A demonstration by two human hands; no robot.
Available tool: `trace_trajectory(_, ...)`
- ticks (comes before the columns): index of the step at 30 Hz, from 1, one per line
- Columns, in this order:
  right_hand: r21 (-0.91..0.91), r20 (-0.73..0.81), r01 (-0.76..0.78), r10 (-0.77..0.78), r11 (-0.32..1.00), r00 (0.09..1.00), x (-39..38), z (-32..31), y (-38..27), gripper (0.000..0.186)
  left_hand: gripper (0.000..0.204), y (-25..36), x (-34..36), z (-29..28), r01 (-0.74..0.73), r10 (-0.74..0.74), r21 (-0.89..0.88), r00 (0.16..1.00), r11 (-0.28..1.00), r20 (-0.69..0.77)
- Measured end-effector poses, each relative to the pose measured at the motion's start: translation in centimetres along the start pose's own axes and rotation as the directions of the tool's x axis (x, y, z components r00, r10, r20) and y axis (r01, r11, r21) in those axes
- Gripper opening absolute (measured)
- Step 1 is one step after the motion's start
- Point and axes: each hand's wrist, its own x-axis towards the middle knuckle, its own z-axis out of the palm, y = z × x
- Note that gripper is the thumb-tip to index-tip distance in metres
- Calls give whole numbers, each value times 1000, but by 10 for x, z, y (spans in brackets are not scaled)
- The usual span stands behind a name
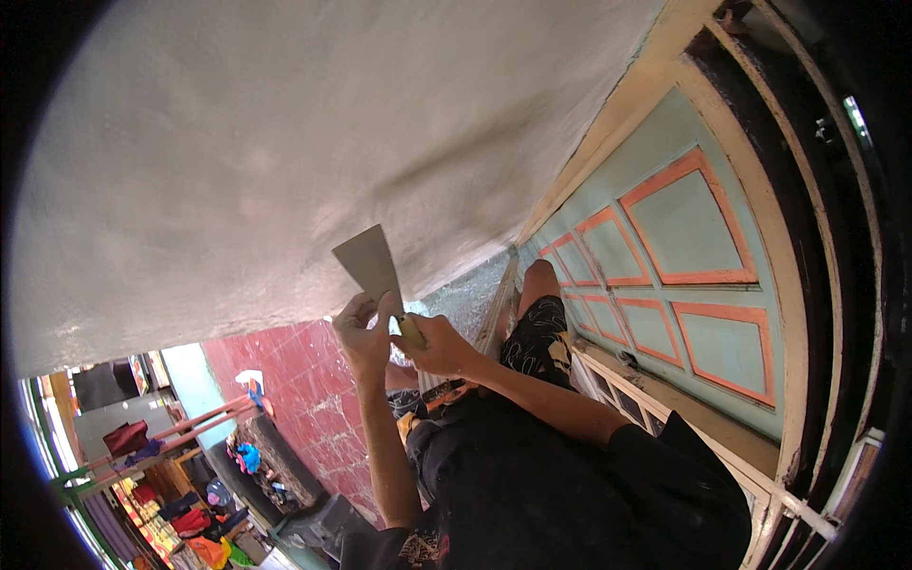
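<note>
A wide putty knife [364,255] points up in front of the grey plastered wall [266,114], with some white material near its handle. My right hand [439,347] is closed round the yellowish handle. My left hand [363,337] is closed at the lower part of the metal blade, thumb and fingers against it, just left of my right hand. Whether the blade touches the wall cannot be told. My legs in dark patterned shorts [532,337] show beyond my right forearm.
A panelled mint door [708,228] with salmon trim and a cream frame [779,446] is at my right. Below are a red tiled floor [266,380] and, at lower left, pink rails [204,426], hanging clothes [190,522] and a dark padded bench [285,465].
</note>
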Motion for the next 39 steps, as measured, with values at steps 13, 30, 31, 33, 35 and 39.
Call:
trace_trajectory(13, 804, -380, 359, -56, 473, 923, 0, -102, -87, 58, 20, 160, 53, 130, -589, 533, 145, 792, 795, 299)
trace_trajectory(30, 748, -642, 638, -44, 182, 765, 69, -175, -109, 49, 33, 201, 109, 229, -687, 478, 383, 715, 618, 511)
trace_trajectory(31, 725, -665, 659, -45, 200, 746, 73, -184, -114, 46, 33, 213, 110, 237, -699, 488, 367, 701, 613, 520)
trace_trajectory(33, 709, -679, 678, -73, 196, 731, 75, -198, -124, 45, 34, 229, 116, 251, -718, 497, 353, 680, 600, 539)
trace_trajectory(35, 687, -686, 687, -100, 237, 721, 74, -209, -135, 44, 34, 239, 123, 261, -729, 493, 358, 668, 584, 557)
trace_trajectory(39, 630, -692, 653, -79, 421, 718, 56, -225, -166, 40, 28, 276, 111, 262, -786, 666, 167, 599, 596, 444)
